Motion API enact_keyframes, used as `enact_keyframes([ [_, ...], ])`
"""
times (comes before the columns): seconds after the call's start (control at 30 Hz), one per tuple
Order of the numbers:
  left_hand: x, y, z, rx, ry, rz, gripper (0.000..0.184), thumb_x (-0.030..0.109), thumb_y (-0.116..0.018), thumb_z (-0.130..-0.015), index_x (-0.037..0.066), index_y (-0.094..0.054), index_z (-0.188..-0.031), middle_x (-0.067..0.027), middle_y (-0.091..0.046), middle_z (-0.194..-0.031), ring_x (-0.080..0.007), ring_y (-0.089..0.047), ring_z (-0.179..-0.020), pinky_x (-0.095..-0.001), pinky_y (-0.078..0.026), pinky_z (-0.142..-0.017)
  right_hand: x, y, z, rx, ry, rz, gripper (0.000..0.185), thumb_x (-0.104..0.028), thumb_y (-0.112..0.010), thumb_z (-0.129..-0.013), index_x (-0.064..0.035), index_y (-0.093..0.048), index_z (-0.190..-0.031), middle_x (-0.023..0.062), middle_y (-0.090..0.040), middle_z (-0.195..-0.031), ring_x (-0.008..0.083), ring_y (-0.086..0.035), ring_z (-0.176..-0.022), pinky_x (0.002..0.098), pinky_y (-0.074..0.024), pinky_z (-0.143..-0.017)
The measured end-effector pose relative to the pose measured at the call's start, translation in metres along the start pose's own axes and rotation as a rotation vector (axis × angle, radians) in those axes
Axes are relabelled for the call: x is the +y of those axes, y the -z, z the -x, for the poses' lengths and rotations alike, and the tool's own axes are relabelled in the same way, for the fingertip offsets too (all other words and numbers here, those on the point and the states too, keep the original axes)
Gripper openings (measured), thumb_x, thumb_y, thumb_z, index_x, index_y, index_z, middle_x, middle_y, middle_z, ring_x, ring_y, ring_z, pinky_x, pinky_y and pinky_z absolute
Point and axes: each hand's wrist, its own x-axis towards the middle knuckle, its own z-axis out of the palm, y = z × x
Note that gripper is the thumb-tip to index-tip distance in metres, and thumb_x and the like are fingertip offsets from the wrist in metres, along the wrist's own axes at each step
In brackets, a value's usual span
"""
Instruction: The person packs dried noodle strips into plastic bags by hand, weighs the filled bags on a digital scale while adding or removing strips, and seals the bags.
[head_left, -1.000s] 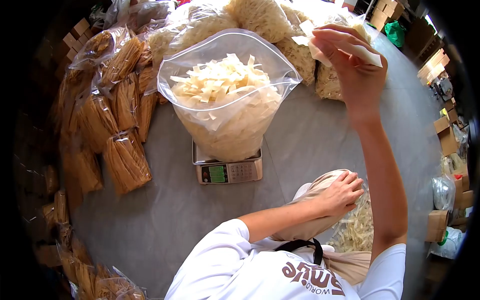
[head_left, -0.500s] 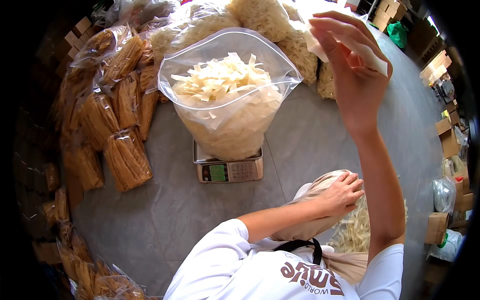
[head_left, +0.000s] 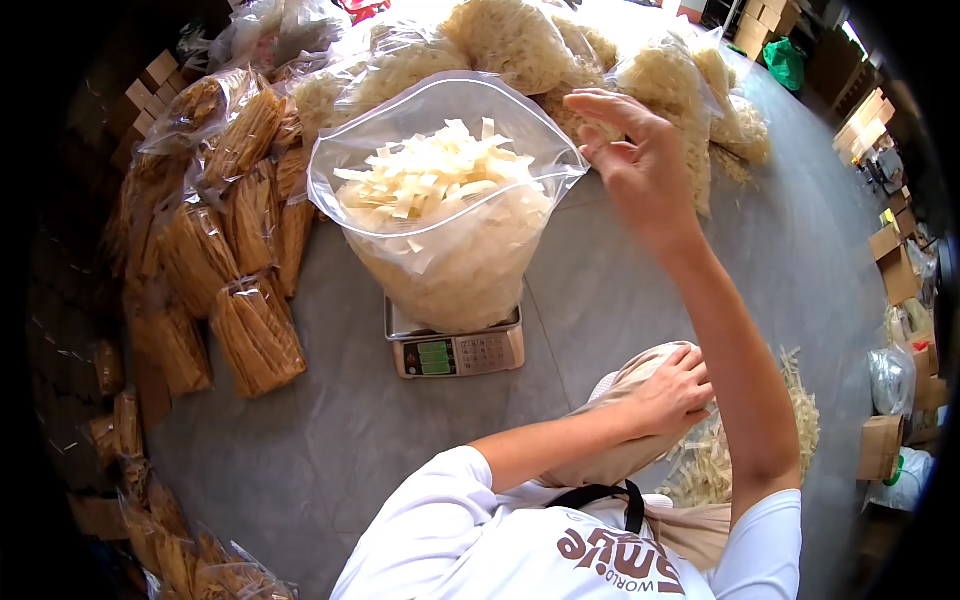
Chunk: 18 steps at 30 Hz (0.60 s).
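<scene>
nearest, the left hand (head_left: 680, 390) lay over the bent knee (head_left: 628, 400), palm down, its fingers slightly spread. a loose pile of pale strips (head_left: 700, 468) sat on the floor (head_left: 400, 450) to the right of that knee, partly behind the right forearm. farther off, left of the knee, stood the scale (head_left: 488, 353), and the clear bag (head_left: 440, 285) was upright on it, its mouth wide open and cut strips (head_left: 435, 180) heaped inside. the right hand (head_left: 645, 165) was raised near the right edge of the bag's mouth, fingers bent and loosely parted, thumb apart from the forefinger; whether it touched the bag i could not tell. wrapped brown bundles (head_left: 258, 340) were piled to the left, and filled bags of pale strips (head_left: 510, 42) stood in a row on the far side.
</scene>
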Motion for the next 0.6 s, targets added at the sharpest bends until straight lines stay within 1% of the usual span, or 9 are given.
enact_keyframes([
  [0.03, 0.003, 0.003, -0.003, 0.083, -0.035, -0.031, 0.033, 0.020, -0.070, -0.065, 0.004, -0.063, -0.093, -0.0135, -0.057, -0.107, -0.0330, -0.047, -0.109, -0.0465, -0.035, -0.097, 0.008, 0.004, 0.000, 0.061, -0.016, -0.023, 0.024, 0.002, -0.053, -0.084, -0.0008, -0.067, -0.104, 0.0094, -0.066, -0.105, 0.0169, -0.064, -0.086, 0.0254, -0.0519, -0.072],
  [0.07, 0.004, 0.004, -0.004, 0.166, -0.068, -0.062, 0.029, 0.018, -0.069, -0.065, 0.003, -0.062, -0.089, -0.0139, -0.059, -0.102, -0.0325, -0.049, -0.105, -0.0461, -0.037, -0.093, 0.012, 0.010, 0.000, 0.060, -0.018, -0.022, 0.024, 0.002, -0.053, -0.084, -0.0008, -0.067, -0.104, 0.0094, -0.066, -0.105, 0.0169, -0.064, -0.086, 0.0254, -0.0519, -0.072],
  [0.1, 0.003, 0.002, -0.003, 0.167, -0.064, -0.060, 0.029, 0.018, -0.069, -0.065, 0.003, -0.062, -0.089, -0.0139, -0.059, -0.102, -0.0325, -0.049, -0.105, -0.0461, -0.037, -0.093, 0.015, 0.018, 0.001, 0.078, -0.037, -0.024, 0.023, 0.002, -0.054, -0.085, -0.0014, -0.068, -0.103, 0.0084, -0.066, -0.105, 0.0151, -0.064, -0.085, 0.0252, -0.0521, -0.071],
  [0.17, 0.001, -0.004, -0.002, 0.094, -0.036, -0.057, 0.036, 0.020, -0.071, -0.064, 0.003, -0.061, -0.094, -0.0133, -0.054, -0.113, -0.0326, -0.044, -0.111, -0.0457, -0.035, -0.095, 0.020, 0.027, 0.002, 0.093, -0.060, -0.028, 0.022, 0.002, -0.054, -0.085, -0.0019, -0.068, -0.102, 0.0073, -0.067, -0.105, 0.0132, -0.063, -0.084, 0.0249, -0.0523, -0.070],
  [0.27, 0.000, -0.007, -0.001, 0.086, -0.039, -0.082, 0.041, 0.021, -0.072, -0.063, 0.003, -0.060, -0.097, -0.0138, -0.052, -0.116, -0.0321, -0.043, -0.113, -0.0460, -0.035, -0.095, 0.026, 0.035, 0.004, 0.108, -0.081, -0.075, 0.022, 0.002, -0.053, -0.086, -0.0036, -0.069, -0.100, 0.0053, -0.067, -0.102, 0.0107, -0.063, -0.083, 0.0235, -0.0527, -0.069],
  [0.4, 0.000, -0.006, -0.001, 0.074, -0.035, -0.087, 0.044, 0.021, -0.073, -0.062, 0.004, -0.060, -0.100, -0.0136, -0.051, -0.116, -0.0324, -0.043, -0.114, -0.0460, -0.035, -0.095, 0.029, 0.038, 0.007, 0.100, -0.098, -0.061, 0.022, 0.002, -0.053, -0.087, -0.0045, -0.070, -0.097, 0.0049, -0.067, -0.101, 0.0100, -0.062, -0.081, 0.0226, -0.0536, -0.067],
  [0.47, 0.000, -0.007, -0.001, 0.030, -0.013, -0.073, 0.044, 0.024, -0.073, -0.065, 0.004, -0.062, -0.102, -0.0158, -0.053, -0.117, -0.0340, -0.042, -0.118, -0.0477, -0.031, -0.102, 0.028, 0.038, 0.009, 0.092, -0.097, -0.059, 0.021, 0.002, -0.053, -0.087, -0.0043, -0.070, -0.097, 0.0047, -0.067, -0.101, 0.0098, -0.062, -0.080, 0.0226, -0.0538, -0.067],
  [0.6, 0.001, -0.006, -0.002, 0.019, -0.009, -0.068, 0.043, 0.023, -0.073, -0.065, 0.004, -0.062, -0.102, -0.0154, -0.052, -0.117, -0.0339, -0.043, -0.117, -0.0476, -0.031, -0.101, 0.028, 0.038, 0.011, 0.088, -0.103, -0.035, 0.021, 0.002, -0.054, -0.086, -0.0060, -0.071, -0.096, 0.0038, -0.068, -0.100, 0.0091, -0.062, -0.079, 0.0222, -0.0534, -0.067],
])
